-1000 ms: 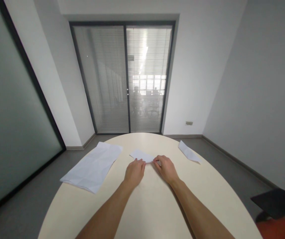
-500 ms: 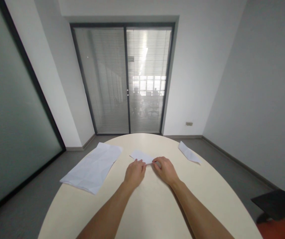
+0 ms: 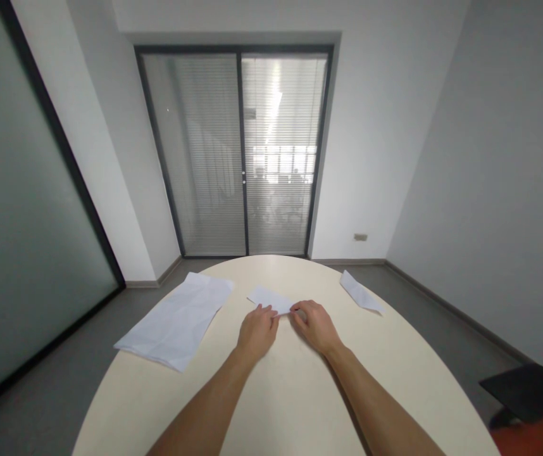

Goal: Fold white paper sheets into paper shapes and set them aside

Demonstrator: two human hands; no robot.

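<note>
A small white piece of folded paper (image 3: 268, 297) lies on the pale table in front of me. My left hand (image 3: 258, 329) is at its near left edge, fingers curled with the tips pressed on the paper. At the paper's right corner, my right hand (image 3: 316, 324) pinches the edge between thumb and fingers. The near edge of the paper is partly hidden behind the left fingers. Both hands rest low, close to the tabletop.
Creased white paper sheets (image 3: 176, 323) lie at the table's left side. Another folded white paper strip (image 3: 361, 292) sits near the right edge of the round table (image 3: 295, 405). A black and red chair (image 3: 530, 392) stands at the lower right. Beyond is a glass door with blinds (image 3: 240, 152).
</note>
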